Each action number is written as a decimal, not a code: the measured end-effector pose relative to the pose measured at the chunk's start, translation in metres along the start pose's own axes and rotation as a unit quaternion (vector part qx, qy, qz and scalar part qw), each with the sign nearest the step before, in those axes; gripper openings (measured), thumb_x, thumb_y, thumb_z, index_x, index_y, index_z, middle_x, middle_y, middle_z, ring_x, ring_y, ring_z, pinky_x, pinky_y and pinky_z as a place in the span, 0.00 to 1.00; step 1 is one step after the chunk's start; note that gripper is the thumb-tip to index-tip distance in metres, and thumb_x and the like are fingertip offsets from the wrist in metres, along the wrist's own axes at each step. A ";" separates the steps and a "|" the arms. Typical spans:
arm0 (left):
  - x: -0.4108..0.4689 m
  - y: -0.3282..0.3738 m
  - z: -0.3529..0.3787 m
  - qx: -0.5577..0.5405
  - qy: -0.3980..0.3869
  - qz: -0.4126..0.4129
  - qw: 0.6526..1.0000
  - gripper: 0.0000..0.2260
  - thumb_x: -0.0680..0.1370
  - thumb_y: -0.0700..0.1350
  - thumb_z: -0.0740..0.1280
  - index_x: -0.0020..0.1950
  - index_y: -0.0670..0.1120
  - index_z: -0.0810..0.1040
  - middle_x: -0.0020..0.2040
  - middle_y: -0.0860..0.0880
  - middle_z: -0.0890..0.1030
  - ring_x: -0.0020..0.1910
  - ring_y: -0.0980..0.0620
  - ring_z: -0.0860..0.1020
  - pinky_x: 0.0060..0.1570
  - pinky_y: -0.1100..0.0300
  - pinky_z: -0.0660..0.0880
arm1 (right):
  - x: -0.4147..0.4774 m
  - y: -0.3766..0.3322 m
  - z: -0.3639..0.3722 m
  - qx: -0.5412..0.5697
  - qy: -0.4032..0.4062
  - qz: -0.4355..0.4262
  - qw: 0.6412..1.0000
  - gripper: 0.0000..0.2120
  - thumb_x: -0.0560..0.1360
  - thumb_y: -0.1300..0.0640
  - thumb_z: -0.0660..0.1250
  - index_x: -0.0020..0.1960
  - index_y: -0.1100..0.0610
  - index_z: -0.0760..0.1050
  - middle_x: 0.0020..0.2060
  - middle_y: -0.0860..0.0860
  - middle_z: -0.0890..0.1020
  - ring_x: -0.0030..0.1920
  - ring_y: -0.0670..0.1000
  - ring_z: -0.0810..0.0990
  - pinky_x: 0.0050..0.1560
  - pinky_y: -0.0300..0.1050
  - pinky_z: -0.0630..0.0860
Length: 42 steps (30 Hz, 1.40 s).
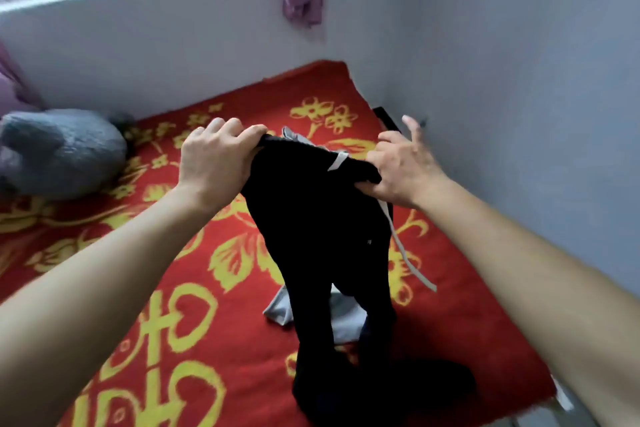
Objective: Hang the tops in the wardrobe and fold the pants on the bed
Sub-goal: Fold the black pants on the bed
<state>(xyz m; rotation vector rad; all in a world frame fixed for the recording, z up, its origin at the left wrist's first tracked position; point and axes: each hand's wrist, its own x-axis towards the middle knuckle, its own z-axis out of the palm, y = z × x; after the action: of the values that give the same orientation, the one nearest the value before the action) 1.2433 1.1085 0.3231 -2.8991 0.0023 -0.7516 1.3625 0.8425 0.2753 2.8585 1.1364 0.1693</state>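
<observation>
Head view: the person holds the black pants up by the waistband over the bed, which has a red cover with a yellow floral print. The left hand grips one waistband corner, fingers curled over the top edge. The right hand pinches the other end with the thumb under the cloth; at least one finger sticks up free, and the rest of that grip is partly hidden. The legs hang down and the cuffs are bunched on the bed near its front edge. A white drawstring dangles on the right side. A light grey garment lies on the bed, partly under the hanging legs. A grey plush lump sits far left against the wall, well apart. Looks like the start of the fold, with the pants not yet laid out. To do it well: pull the waistband taut between both hands, lower the pants flat on a bare patch of bed rather than on the grey garment, line up the legs seam to seam, tuck the drawstring in, then fold. Risk: the bunched cuffs get folded in crooked.
</observation>
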 end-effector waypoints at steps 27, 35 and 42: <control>-0.101 -0.096 -0.261 0.072 0.080 -0.070 0.992 0.07 0.71 0.41 0.70 0.49 0.45 0.80 0.42 0.46 0.82 0.40 0.41 0.81 0.38 0.52 0.73 | -0.061 -0.171 -0.252 0.081 -0.042 -0.169 0.981 0.43 0.75 0.66 0.61 0.77 0.30 0.51 0.55 0.51 0.71 0.49 0.55 0.78 0.55 0.53 0.77; -0.100 -0.077 -0.279 0.068 -0.007 -0.156 0.985 0.12 0.73 0.38 0.65 0.56 0.42 0.72 0.49 0.44 0.80 0.49 0.39 0.78 0.44 0.48 0.72 | -0.081 -0.151 -0.230 -0.111 0.139 -0.317 0.932 0.38 0.79 0.66 0.54 0.81 0.41 0.42 0.68 0.53 0.71 0.56 0.56 0.77 0.56 0.52 0.77; -0.108 -0.065 -0.272 0.116 -0.048 -0.213 0.969 0.17 0.71 0.36 0.65 0.60 0.42 0.70 0.53 0.41 0.76 0.52 0.38 0.75 0.47 0.43 0.74 | -0.084 -0.125 -0.213 0.192 -0.012 -0.125 0.973 0.37 0.78 0.56 0.67 0.80 0.47 0.52 0.56 0.57 0.81 0.56 0.61 0.80 0.55 0.53 0.76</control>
<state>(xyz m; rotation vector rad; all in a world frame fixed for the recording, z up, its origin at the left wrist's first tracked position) 1.0145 1.1386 0.5154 -2.7288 -0.6914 -0.6159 1.1907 0.8790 0.4679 2.9773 1.6732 -0.1096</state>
